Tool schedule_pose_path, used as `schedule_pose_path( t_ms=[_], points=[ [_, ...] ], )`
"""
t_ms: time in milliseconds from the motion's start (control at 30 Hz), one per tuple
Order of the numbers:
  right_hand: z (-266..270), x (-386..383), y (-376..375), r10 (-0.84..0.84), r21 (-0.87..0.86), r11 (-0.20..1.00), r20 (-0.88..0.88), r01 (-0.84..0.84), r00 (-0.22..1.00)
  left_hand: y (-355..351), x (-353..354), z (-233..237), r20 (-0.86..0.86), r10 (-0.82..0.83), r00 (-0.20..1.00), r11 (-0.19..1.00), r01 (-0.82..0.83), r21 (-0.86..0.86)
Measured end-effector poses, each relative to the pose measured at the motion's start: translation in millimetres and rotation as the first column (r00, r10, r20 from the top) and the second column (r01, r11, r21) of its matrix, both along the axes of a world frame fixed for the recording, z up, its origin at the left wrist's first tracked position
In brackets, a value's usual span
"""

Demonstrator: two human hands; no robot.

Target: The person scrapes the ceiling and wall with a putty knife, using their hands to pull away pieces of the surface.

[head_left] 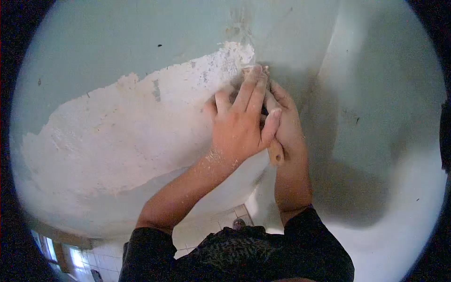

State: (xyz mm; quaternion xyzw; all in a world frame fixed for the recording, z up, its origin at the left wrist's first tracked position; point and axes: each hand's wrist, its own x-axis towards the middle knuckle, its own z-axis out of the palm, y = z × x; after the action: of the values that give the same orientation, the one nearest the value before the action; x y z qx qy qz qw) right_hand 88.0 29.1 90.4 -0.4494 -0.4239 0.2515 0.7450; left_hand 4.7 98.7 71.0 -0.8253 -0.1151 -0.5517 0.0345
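Green wall (117, 37), bare plaster patch (131, 127). Right hand (289, 127) grips scraper (276, 154); left hand (237, 129) pressed flat over it. Slip could skin knuckles.

Diffuse light is falling on the wall (117, 51); soft shadow is spreading at right; fisheye distortion is blackening the edges.

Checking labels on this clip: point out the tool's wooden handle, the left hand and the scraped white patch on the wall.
wooden handle (276, 154), head view, on its butt end below the hands.
left hand (238, 130), head view, on the back of the hand.
scraped patch (122, 127), head view, on its bare white middle.
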Motion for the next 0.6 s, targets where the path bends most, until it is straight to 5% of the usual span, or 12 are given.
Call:
schedule_pose_path(
  t_ms=[133,233,400,533,600],
  points=[
    [-5.1,6.7,9.0,-0.104,-0.005,0.995,0.066,0.104,0.992,-0.9,-3.9,9.8,-0.002,0.012,1.000,1.000,-0.012,0.010],
    [17.1,8.5,-14.2,0.039,0.056,0.998,-0.069,-0.035,0.997,-20.3,0.6,30.5,0.006,0.029,1.000,0.999,-0.029,0.015],
    [9.4,1.8,-2.5,-0.100,-0.045,0.994,0.056,0.103,0.993,-9.1,-3.1,22.0,0.032,0.032,0.999,0.998,-0.034,0.053],
    [12.9,-7.1,-12.3,0.013,-0.011,1.000,0.051,-0.012,0.999,-16.0,-14.9,22.8,0.017,0.052,0.999,0.998,-0.052,0.021],
    [-4.9,-11.8,-2.9,-0.116,-0.033,0.992,0.184,0.124,0.976,-10.6,-22.5,10.2,-0.011,0.032,0.999,0.999,-0.032,0.001]
  ],
)
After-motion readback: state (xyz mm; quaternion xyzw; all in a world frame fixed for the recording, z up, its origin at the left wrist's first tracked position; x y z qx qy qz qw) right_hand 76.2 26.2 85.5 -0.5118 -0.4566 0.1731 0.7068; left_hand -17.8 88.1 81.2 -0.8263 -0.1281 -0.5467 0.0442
